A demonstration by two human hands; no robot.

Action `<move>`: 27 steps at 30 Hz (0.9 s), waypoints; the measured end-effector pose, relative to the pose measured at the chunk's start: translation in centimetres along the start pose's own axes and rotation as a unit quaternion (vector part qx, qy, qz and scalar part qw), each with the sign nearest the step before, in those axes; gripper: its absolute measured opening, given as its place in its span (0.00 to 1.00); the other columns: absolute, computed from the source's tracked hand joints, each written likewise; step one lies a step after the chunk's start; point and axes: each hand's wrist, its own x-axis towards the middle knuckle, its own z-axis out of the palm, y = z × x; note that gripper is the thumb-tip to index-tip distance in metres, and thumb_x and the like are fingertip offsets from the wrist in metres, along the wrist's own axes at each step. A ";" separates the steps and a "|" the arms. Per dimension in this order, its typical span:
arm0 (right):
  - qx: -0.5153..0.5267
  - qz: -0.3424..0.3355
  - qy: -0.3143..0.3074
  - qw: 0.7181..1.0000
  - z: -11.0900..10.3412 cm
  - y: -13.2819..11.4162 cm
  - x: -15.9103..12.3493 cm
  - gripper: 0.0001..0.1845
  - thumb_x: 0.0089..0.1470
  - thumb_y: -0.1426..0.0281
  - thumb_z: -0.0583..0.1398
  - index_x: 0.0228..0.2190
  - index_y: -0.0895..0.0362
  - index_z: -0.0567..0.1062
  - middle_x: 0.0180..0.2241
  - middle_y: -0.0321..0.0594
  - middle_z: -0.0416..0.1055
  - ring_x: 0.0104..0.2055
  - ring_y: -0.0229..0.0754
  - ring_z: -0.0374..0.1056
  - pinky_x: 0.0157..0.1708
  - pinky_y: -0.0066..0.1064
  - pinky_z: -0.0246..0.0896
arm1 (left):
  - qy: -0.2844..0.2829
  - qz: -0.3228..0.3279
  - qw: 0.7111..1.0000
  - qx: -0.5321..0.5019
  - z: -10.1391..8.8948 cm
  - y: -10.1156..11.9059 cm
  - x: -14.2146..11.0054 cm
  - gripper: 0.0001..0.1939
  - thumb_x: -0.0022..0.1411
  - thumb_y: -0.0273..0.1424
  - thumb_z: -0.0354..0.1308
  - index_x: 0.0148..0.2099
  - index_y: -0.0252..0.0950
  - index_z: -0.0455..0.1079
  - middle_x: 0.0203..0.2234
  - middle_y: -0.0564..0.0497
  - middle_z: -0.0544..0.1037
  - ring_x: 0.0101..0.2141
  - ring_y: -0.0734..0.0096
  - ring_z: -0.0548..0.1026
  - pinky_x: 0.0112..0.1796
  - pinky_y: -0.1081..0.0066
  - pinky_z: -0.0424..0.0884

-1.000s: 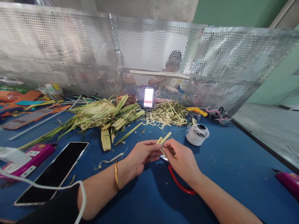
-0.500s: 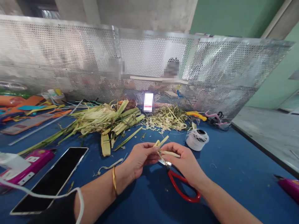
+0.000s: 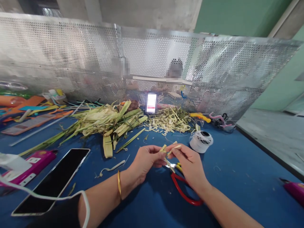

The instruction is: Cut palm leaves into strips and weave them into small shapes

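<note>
Near the middle of the blue table, my left hand pinches a folded pale-green leaf strip between thumb and fingers. Close against it, my right hand has its fingertips closed on another end of the strip. A further end of the strip hangs down below the fingertips. How the pieces cross is partly hidden by my fingers. Under my right hand lies a pair of scissors with red handles, its blades partly covered. Something small and yellow shows beside the blades.
A heap of leaves and stalks lies behind my left hand, shredded scraps beyond. A white thread spool stands right. On the left are a dark phone and a magenta power strip. A perforated metal panel bounds the back.
My right hand has shifted slightly, and the strip end in its fingers now points up and right rather than lying across them. The yellow bit near the scissors has come into view.
</note>
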 end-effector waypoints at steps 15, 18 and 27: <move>-0.124 0.065 -0.053 0.989 -0.6 0.6 0.4 0.13 0.51 0.63 0.56 0.21 0.56 0.68 0.21 0.33 0.61 0.25 0.36 0.56 0.25 0.27 0.52 | 0.040 0.066 0.994 0.071 0.1 -0.2 0.0 0.04 0.50 0.26 0.62 0.30 0.30 0.72 0.19 0.51 0.75 0.19 0.78 0.72 0.21 0.79 0.62; -0.172 0.060 -0.073 0.981 -0.6 0.8 0.4 0.13 0.52 0.64 0.56 0.20 0.56 0.69 0.22 0.34 0.64 0.26 0.37 0.58 0.26 0.28 0.54 | 0.043 0.078 0.990 0.108 0.0 -0.3 0.0 0.04 0.50 0.27 0.62 0.31 0.31 0.73 0.19 0.52 0.75 0.20 0.77 0.72 0.20 0.79 0.61; -0.288 -0.001 -0.063 0.956 -0.4 0.6 0.0 0.13 0.54 0.66 0.54 0.20 0.54 0.67 0.24 0.36 0.66 0.27 0.39 0.61 0.28 0.30 0.54 | 0.027 0.130 0.973 0.189 -0.3 -1.2 0.4 0.06 0.49 0.30 0.60 0.30 0.33 0.74 0.20 0.53 0.76 0.20 0.75 0.72 0.24 0.77 0.66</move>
